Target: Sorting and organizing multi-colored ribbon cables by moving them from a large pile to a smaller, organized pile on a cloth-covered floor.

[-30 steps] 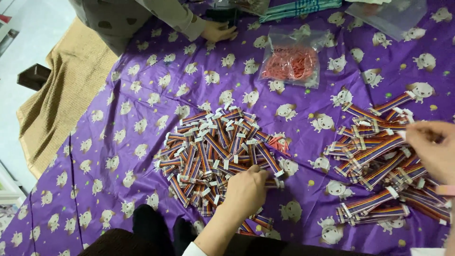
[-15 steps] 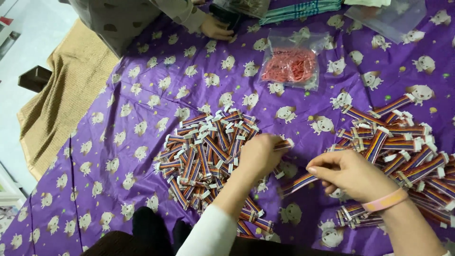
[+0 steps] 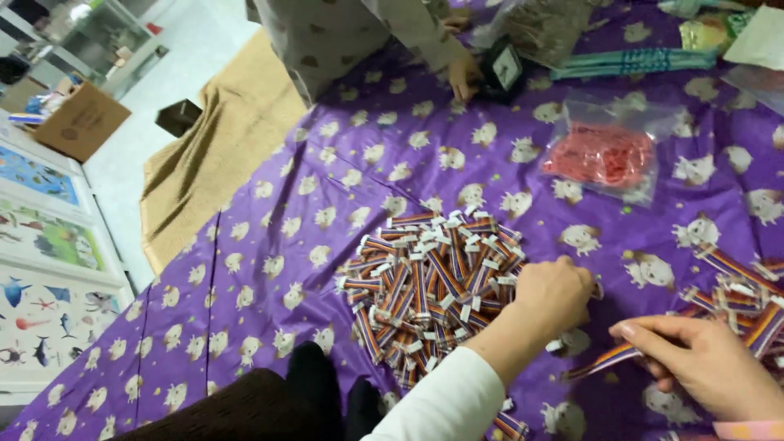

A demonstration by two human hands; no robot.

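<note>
Since the frame half a second ago your left hand has drifted a little from the middle of the round heap toward its 3 o'clock edge, and your right hand has slid down toward 5 o'clock of the view, drawing one striped strip out from the loose pile; judged from that, one more piece is on its way between the two heaps.

Largest first: the purple cloth, printed with small pale animals, covers nearly everything; the tan blanket lies past its edge at 10 o'clock; another person's patterned sleeve and hand sit at 12 o'clock, well apart from yours.

The round heap of striped bundles lies at the centre of the view; the loose pile of strips spreads at 3 o'clock; the clear bag of red bands rests at 1 o'clock, untouched.

Your left hand is curled nearly closed, knuckles up, resting at the right edge of the round heap; whether its fingers pinch anything you cannot tell, as they are hidden beneath it.

Your right hand is closed in a pinch on the single striped strip, which pokes out toward 9 o'clock, between the two heaps and just beside your left wrist.
</note>
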